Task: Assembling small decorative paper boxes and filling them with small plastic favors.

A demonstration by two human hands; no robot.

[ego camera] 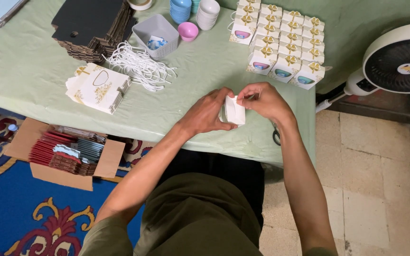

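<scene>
Both hands meet at the front edge of the green-covered table [34, 71] around a small white paper box [236, 111]. My left hand [207, 114] grips the box from the left side. My right hand [264, 100] pinches its top right corner, fingers curled over the flap. The box stands upright between them, partly hidden by my fingers. Behind it, rows of finished white gift boxes with gold bows [283, 40] fill the table's far right.
A stack of flat white gift bags [98, 87] lies left, beside a bundle of white cords [141, 66], a grey basket [155, 28], stacked bowls [193, 12] and black cardboard sheets [93, 23]. A cardboard carton [65, 154] sits on the floor left; a fan [397, 59] stands right.
</scene>
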